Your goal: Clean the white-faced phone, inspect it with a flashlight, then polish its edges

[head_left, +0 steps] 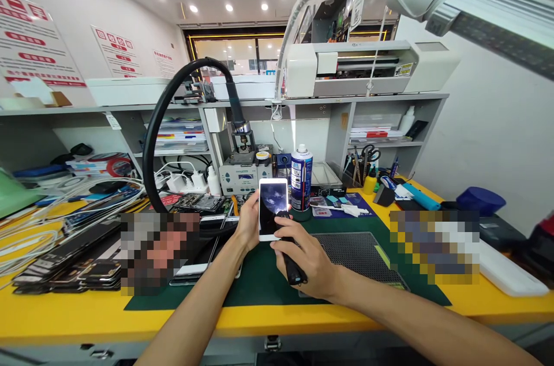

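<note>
A white-framed smartphone [273, 198] stands tilted up in my left hand [248, 219], which grips it by its left side. Its dark screen faces me and shows pale, cloud-like patches. My right hand [309, 256] is wrapped round a thick black handheld tool [295, 269], with the fingertips close to the lower right of the screen. The tool's front end is partly hidden by my fingers, so I cannot tell its exact kind. Below both hands lies a green work mat [255, 288].
Behind the phone stands a blue spray can [302, 178], beside a soldering station [245, 177]. A black hose [149, 141] arches at the left. Stacked phone parts [64, 250] and cables crowd the left side. A perforated pad [355, 253] lies to the right.
</note>
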Tool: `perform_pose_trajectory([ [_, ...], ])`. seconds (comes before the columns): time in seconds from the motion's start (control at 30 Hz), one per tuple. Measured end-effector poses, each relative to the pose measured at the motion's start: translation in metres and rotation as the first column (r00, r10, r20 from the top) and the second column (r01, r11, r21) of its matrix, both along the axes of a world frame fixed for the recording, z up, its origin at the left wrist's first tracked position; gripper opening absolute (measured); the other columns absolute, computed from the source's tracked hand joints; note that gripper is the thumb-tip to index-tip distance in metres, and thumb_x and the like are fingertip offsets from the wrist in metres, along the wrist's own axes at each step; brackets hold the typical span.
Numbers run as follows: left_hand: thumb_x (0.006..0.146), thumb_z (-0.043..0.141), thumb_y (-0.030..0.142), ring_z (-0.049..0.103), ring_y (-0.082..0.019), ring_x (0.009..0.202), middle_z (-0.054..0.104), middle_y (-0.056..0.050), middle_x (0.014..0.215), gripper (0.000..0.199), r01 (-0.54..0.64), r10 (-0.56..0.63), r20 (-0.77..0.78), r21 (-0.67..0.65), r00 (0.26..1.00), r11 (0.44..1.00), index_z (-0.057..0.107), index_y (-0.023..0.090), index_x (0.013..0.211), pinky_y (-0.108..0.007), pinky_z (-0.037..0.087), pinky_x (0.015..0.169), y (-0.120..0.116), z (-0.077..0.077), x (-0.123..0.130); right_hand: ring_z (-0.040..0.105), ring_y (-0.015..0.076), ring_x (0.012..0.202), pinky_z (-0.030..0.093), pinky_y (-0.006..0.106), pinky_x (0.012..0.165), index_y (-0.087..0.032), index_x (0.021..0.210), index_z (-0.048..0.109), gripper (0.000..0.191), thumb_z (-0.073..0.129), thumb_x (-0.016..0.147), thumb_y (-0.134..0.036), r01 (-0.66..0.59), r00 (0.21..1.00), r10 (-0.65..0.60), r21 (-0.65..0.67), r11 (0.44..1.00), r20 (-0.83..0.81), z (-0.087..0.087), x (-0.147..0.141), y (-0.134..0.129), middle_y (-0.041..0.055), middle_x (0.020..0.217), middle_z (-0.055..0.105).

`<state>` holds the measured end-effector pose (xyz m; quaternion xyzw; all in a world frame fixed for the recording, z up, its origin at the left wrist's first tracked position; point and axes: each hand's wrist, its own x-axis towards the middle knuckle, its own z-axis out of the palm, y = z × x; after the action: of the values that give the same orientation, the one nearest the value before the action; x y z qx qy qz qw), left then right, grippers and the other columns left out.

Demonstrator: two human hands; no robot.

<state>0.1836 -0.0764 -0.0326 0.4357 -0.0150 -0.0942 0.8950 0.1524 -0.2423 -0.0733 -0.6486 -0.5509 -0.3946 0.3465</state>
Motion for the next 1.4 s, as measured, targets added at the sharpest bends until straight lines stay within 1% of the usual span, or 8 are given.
perform_pose_trajectory([
  [0.17, 0.097, 0.042, 0.052, 0.074, -0.031, 0.082, 0.077, -0.014, 0.094, 0.053, 0.016, -0.016, 0.003, 0.011, 1.0, 1.0, 0.069, 0.011, 0.118, -0.042, 0.06, 0.075, 0.0, 0.0, 0.0, 0.055, 0.0354, 0.128, 0.056, 0.049, 0.095, -0.012, 0.112, 0.058, 0.027, 0.06, 0.087, -0.003, -0.007, 1.0, 0.007, 0.0, 1.0, 0.006, -0.002, 0.001, 0.001, 0.0192, 0.106, 0.061],
  [0.3, 0.097, 0.043, 0.053, 0.074, -0.031, 0.08, 0.077, -0.014, 0.093, 0.054, 0.034, -0.034, 0.008, 0.012, 0.999, 0.999, 0.069, 0.011, 0.117, -0.042, 0.06, 0.073, 0.0, 0.0, -0.001, 0.055, 0.0343, 0.127, 0.058, 0.046, 0.09, -0.012, 0.112, 0.058, 0.026, 0.061, 0.088, -0.003, -0.003, 1.0, 0.003, -0.002, 1.0, -0.001, -0.003, 0.001, 0.001, 0.0189, 0.105, 0.062],
  [0.43, 0.095, 0.046, 0.053, 0.074, -0.031, 0.081, 0.077, -0.015, 0.094, 0.052, 0.035, -0.035, 0.026, 0.009, 0.999, 0.999, 0.069, 0.011, 0.116, -0.042, 0.06, 0.073, 0.001, -0.001, -0.001, 0.055, 0.0337, 0.126, 0.057, 0.046, 0.091, -0.012, 0.112, 0.059, 0.024, 0.06, 0.089, -0.005, -0.01, 1.0, 0.01, -0.021, 1.0, 0.006, -0.003, 0.0, 0.001, 0.0184, 0.104, 0.062],
  [0.63, 0.095, 0.042, 0.053, 0.074, -0.034, 0.083, 0.076, -0.017, 0.097, 0.054, -0.025, 0.025, 0.035, 0.006, 0.999, 1.0, 0.068, 0.011, 0.117, -0.046, 0.06, 0.071, 0.001, -0.002, 0.0, 0.059, 0.0303, 0.119, 0.058, 0.045, 0.091, -0.015, 0.114, 0.058, 0.028, 0.057, 0.087, -0.005, -0.069, 0.998, 0.069, -0.049, 0.996, -0.001, -0.001, 0.0, 0.001, 0.0159, 0.104, 0.062],
  [0.83, 0.095, 0.044, 0.053, 0.074, -0.036, 0.085, 0.075, -0.019, 0.102, 0.054, -0.072, 0.072, 0.061, -0.013, 0.996, 0.997, 0.067, 0.01, 0.119, -0.05, 0.06, 0.073, 0.003, -0.003, 0.002, 0.059, 0.0306, 0.119, 0.058, 0.046, 0.095, -0.014, 0.115, 0.059, 0.031, 0.061, 0.084, -0.008, -0.102, 0.995, 0.102, -0.09, 0.991, 0.001, -0.009, 0.001, 0.001, 0.0154, 0.103, 0.062],
  [1.0, 0.094, 0.049, 0.051, 0.075, -0.034, 0.086, 0.076, -0.016, 0.101, 0.05, -0.091, 0.094, 0.092, -0.037, 0.991, 0.995, 0.067, 0.012, 0.12, -0.048, 0.061, 0.075, 0.004, -0.002, 0.002, 0.06, 0.0303, 0.118, 0.057, 0.047, 0.097, -0.013, 0.115, 0.058, 0.03, 0.062, 0.085, -0.011, -0.113, 0.993, 0.114, -0.12, 0.986, -0.001, -0.011, 0.0, 0.0, 0.0156, 0.103, 0.064],
  [1.2, 0.092, 0.05, 0.053, 0.074, -0.036, 0.087, 0.076, -0.017, 0.101, 0.055, -0.062, 0.066, 0.091, -0.045, 0.994, 0.997, 0.068, 0.01, 0.121, -0.049, 0.061, 0.073, 0.005, -0.002, 0.002, 0.056, 0.0301, 0.127, 0.057, 0.041, 0.094, -0.012, 0.114, 0.059, 0.028, 0.062, 0.087, -0.01, -0.15, 0.989, 0.149, -0.153, 0.977, -0.021, -0.01, -0.003, 0.0, 0.0154, 0.103, 0.064],
  [1.4, 0.091, 0.051, 0.056, 0.075, -0.036, 0.087, 0.077, -0.018, 0.1, 0.058, -0.053, 0.056, 0.072, -0.042, 0.996, 0.998, 0.069, 0.009, 0.12, -0.048, 0.062, 0.072, 0.008, -0.003, 0.003, 0.06, 0.0269, 0.121, 0.059, 0.036, 0.09, -0.014, 0.111, 0.06, 0.026, 0.063, 0.085, -0.009, -0.112, 0.994, 0.113, -0.159, 0.981, -0.001, -0.01, -0.006, 0.0, 0.0134, 0.1, 0.066],
])
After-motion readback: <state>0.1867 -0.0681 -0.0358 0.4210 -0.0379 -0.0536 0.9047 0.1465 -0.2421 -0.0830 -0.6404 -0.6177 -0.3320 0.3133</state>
